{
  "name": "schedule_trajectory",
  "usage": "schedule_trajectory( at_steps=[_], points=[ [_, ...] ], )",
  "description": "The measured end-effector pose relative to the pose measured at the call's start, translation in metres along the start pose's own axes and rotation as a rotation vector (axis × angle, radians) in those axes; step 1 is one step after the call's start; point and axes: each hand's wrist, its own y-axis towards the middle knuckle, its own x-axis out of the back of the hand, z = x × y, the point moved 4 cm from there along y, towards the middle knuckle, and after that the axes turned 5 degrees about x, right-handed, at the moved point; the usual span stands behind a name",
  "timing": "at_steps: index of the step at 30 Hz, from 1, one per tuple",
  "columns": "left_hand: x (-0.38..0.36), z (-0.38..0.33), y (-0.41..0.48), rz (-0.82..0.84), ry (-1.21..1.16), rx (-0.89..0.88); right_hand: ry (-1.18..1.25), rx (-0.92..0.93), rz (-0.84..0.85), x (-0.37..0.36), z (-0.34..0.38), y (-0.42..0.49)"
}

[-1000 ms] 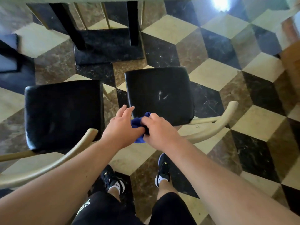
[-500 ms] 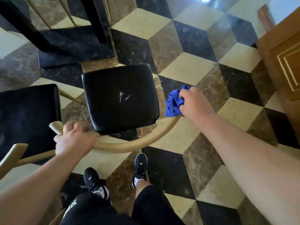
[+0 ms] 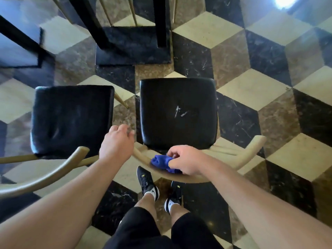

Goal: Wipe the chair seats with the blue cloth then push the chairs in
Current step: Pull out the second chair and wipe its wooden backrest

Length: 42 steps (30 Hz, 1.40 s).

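Two chairs with black padded seats and curved pale wooden backrests stand side by side below me. The right chair's seat (image 3: pixel 177 112) has small white marks near its middle. The left chair's seat (image 3: pixel 71 119) is beside it. My right hand (image 3: pixel 186 160) grips the bunched blue cloth (image 3: pixel 161 161) and presses it on the right chair's backrest (image 3: pixel 251 146), just behind the seat. My left hand (image 3: pixel 116 144) hovers at the backrest's left end, between the two seats, fingers loosely curled and holding nothing.
A black table base (image 3: pixel 133 45) with two black legs stands on the floor just beyond the chairs. Another dark base (image 3: pixel 19 45) is at the far left. The floor is cube-patterned marble. My feet in black shoes (image 3: pixel 147 182) are behind the right chair.
My right hand has brought the cloth from the right end of the backrest to its middle. My left hand has let go of the backrest's left end. The view has swung back over both chairs.
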Motion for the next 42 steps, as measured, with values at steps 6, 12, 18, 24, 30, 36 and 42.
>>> schedule_trajectory(
  at_steps=[6, 12, 18, 24, 30, 36, 42],
  points=[
    [0.003, 0.012, 0.036, 0.146, -0.206, 0.002, 0.293, 0.188, -0.185, -0.041, 0.077, 0.064],
    [-0.011, 0.022, 0.033, 0.072, -0.475, 0.053, 0.380, -0.061, -0.073, -0.055, 0.043, 0.153],
    [-0.017, 0.025, 0.035, 0.011, -0.701, 0.018, 0.268, -0.136, 0.043, -0.071, 0.002, 0.236],
    [-0.022, 0.025, 0.030, -0.075, -0.759, 0.019, 0.181, -0.258, 0.078, -0.076, -0.016, 0.265],
    [-0.007, 0.014, 0.018, -0.102, -0.545, 0.094, 0.371, -0.089, 0.174, -0.049, 0.014, 0.184],
    [0.001, -0.017, -0.001, -0.238, 0.081, -0.205, 0.144, 0.139, 0.293, -0.002, 0.033, 0.065],
    [-0.057, -0.067, -0.036, 0.374, 0.653, -0.323, -0.491, -0.018, 0.374, 0.052, -0.026, -0.032]
  ],
)
